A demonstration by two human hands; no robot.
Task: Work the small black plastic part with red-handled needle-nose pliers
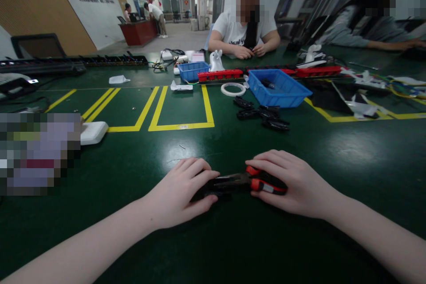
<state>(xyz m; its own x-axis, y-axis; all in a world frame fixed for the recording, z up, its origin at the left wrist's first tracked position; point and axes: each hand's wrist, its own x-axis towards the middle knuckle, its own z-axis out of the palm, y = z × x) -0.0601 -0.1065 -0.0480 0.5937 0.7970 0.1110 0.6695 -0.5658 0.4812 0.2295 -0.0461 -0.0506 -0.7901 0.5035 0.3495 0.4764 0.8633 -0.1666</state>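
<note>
My right hand (289, 184) is closed round the red and black handles of a pair of long-nose pliers (246, 179). Their jaws point left, toward my left hand (188, 191). That hand is closed over a small black part (203, 190), mostly hidden under the fingers and against the green table top. The plier tips lie over or against this part; whether they grip it I cannot tell. Several similar black parts (262, 114) lie in a loose group farther back, in front of a blue bin (278, 88).
A roll of white tape (233, 89) lies left of the bin. Red strips (221, 75) and a smaller blue bin (194, 71) stand behind. Yellow tape lines (181, 127) mark the table. A white box (94, 133) sits at left. A person (246, 31) sits opposite.
</note>
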